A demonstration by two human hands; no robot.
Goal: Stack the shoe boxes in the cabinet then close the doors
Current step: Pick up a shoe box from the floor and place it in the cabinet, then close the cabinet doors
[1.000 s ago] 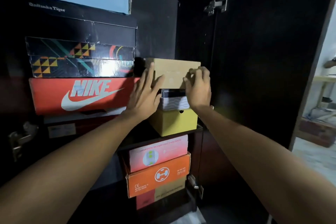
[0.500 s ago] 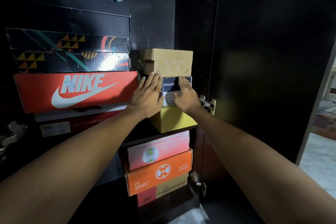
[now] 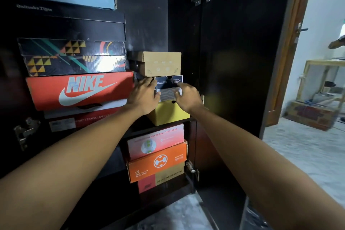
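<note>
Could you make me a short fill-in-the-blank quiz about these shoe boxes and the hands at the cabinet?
1. The plain cardboard box lies on top of the dark ____ box.
2. At the bottom of that small stack stands a ____ box.
3. The red box bears the word ____.
4. The left hand and right hand hold ____ between them.

Missing words: Skechers; yellow; Nike; nothing

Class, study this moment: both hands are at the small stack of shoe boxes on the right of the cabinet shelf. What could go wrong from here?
1. The yellow box overhangs the shelf edge; pushing the dark Skechers box above it may tip the stack.
2. The brown box on top lies loose and could slide off.
3. The left hand and right hand only touch the box, holding nothing steady.
</note>
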